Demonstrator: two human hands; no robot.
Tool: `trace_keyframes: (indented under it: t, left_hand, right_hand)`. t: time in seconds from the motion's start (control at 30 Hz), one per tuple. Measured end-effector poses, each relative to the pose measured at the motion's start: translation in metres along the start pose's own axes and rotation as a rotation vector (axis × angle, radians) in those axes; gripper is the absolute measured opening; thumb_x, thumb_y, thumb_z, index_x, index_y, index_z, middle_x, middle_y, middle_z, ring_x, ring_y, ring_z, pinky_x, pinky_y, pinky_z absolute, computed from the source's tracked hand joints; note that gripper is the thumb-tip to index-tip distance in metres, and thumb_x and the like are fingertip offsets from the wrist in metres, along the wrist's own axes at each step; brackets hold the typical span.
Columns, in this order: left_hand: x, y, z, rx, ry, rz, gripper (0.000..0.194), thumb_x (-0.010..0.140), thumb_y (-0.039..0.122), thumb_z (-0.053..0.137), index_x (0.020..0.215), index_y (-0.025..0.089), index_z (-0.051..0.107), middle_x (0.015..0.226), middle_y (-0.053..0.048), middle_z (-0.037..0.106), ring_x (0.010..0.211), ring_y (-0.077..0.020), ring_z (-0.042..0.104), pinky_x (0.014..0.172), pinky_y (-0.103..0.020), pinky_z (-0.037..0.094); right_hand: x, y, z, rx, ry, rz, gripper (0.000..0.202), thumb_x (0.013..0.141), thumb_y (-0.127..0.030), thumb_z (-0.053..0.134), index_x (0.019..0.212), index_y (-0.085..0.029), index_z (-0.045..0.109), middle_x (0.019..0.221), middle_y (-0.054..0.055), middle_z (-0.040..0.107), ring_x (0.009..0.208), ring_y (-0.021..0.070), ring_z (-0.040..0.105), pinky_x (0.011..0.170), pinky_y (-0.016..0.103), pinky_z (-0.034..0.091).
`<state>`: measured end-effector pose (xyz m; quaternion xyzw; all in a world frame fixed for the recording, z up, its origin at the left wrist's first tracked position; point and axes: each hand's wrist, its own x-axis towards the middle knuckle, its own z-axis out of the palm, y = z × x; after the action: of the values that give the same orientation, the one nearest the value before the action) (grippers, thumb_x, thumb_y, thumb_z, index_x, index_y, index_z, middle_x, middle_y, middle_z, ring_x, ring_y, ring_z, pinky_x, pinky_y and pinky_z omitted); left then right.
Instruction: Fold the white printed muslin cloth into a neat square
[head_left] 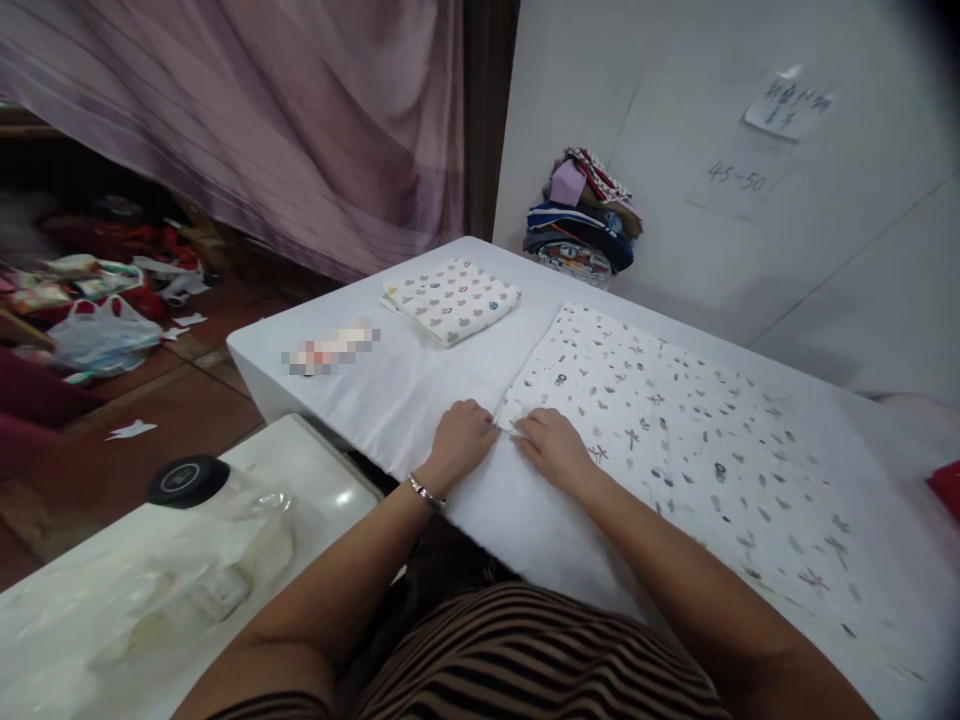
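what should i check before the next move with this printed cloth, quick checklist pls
1. Both hands at the cloth: ok, the left hand and right hand are at the near left end of the printed cloth.
2. Firm hold on the edge: cannot tell, the fingers hide the contact.
3. Cloth spread out: ok, it lies largely flat along the white table cover.
4. Cover smooth: not ok, faint creases show left of the hands.
5. Folded cloth out of the way: ok, a gap separates it from the printed cloth.
6. Underside of the printed cloth clear: cannot tell, it is hidden.
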<state>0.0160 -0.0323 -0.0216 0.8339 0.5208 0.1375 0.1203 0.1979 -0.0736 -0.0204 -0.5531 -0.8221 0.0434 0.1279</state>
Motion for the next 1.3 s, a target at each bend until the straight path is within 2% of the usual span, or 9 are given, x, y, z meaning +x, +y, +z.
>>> trace_keyframes:
  t: [0.13,0.3,0.53,0.77,0.9,1.03,1.17,1.3]
  left_hand:
    - [0.001,0.000,0.003,-0.046,0.010,-0.007,0.018,0.083,0.032,0.054,0.087,0.019,0.066,0.094,-0.005,0.061,0.094,-0.0198,0.053,0.082,-0.031,0.042]
    - [0.002,-0.003,0.006,-0.123,0.044,-0.006,0.017,0.083,0.030,0.054,0.086,0.019,0.066,0.092,-0.004,0.061,0.090,-0.0189,0.053,0.081,-0.032,0.041]
    - [0.002,-0.007,0.008,-0.185,0.059,0.013,0.016,0.084,0.030,0.054,0.080,0.019,0.065,0.087,-0.002,0.061,0.084,-0.0165,0.053,0.079,-0.030,0.041]
    - [0.003,-0.005,0.007,-0.271,0.063,-0.009,0.020,0.086,0.025,0.050,0.080,0.020,0.068,0.086,-0.002,0.063,0.083,-0.0156,0.054,0.078,-0.029,0.041]
    - [0.006,-0.005,0.009,-0.337,0.060,-0.021,0.020,0.084,0.024,0.051,0.078,0.020,0.069,0.083,-0.002,0.063,0.083,-0.0157,0.055,0.079,-0.029,0.041]
    - [0.006,-0.009,0.009,-0.419,0.048,0.021,0.020,0.084,0.021,0.050,0.079,0.020,0.069,0.084,-0.002,0.063,0.084,-0.0157,0.055,0.079,-0.029,0.042]
    - [0.003,-0.011,0.007,-0.330,0.076,-0.009,0.018,0.083,0.024,0.052,0.078,0.019,0.068,0.083,-0.004,0.062,0.084,-0.0176,0.054,0.078,-0.030,0.041]
    - [0.002,-0.005,0.006,-0.152,0.076,-0.035,0.025,0.083,0.036,0.054,0.072,0.018,0.067,0.080,-0.006,0.061,0.082,-0.0205,0.053,0.074,-0.033,0.040]
  right_hand:
    - [0.008,-0.001,0.007,0.022,0.005,0.030,0.023,0.090,-0.033,0.050,0.102,-0.018,0.062,0.094,0.009,0.057,0.090,0.0215,0.049,0.080,0.033,0.040]
    - [0.012,-0.003,0.011,0.081,0.024,0.069,0.019,0.091,-0.029,0.048,0.100,-0.019,0.062,0.095,0.007,0.057,0.093,0.0207,0.049,0.080,0.031,0.040]
    - [0.018,-0.001,0.013,0.292,0.081,0.147,0.022,0.093,-0.029,0.043,0.085,-0.021,0.062,0.083,0.003,0.058,0.083,0.0168,0.053,0.072,0.027,0.041]
    - [0.019,-0.013,0.010,0.097,0.011,0.138,0.017,0.090,-0.024,0.045,0.097,-0.021,0.061,0.094,0.005,0.059,0.092,0.0184,0.052,0.072,0.027,0.039]
    - [0.021,-0.020,0.010,-0.003,0.012,0.114,0.014,0.088,-0.030,0.050,0.086,-0.019,0.060,0.090,0.005,0.058,0.088,0.0182,0.050,0.071,0.027,0.037]
    - [0.024,-0.016,0.012,0.092,0.032,0.169,0.018,0.089,-0.029,0.048,0.078,-0.019,0.058,0.083,0.003,0.056,0.084,0.0159,0.051,0.066,0.025,0.035]
    - [0.024,-0.005,0.015,0.285,0.103,0.216,0.015,0.086,-0.024,0.049,0.075,-0.020,0.057,0.075,0.000,0.054,0.073,0.0132,0.051,0.064,0.024,0.035]
    - [0.022,-0.002,0.014,0.361,0.164,0.206,0.012,0.085,-0.024,0.050,0.077,-0.020,0.058,0.074,-0.001,0.053,0.070,0.0130,0.050,0.064,0.024,0.036]
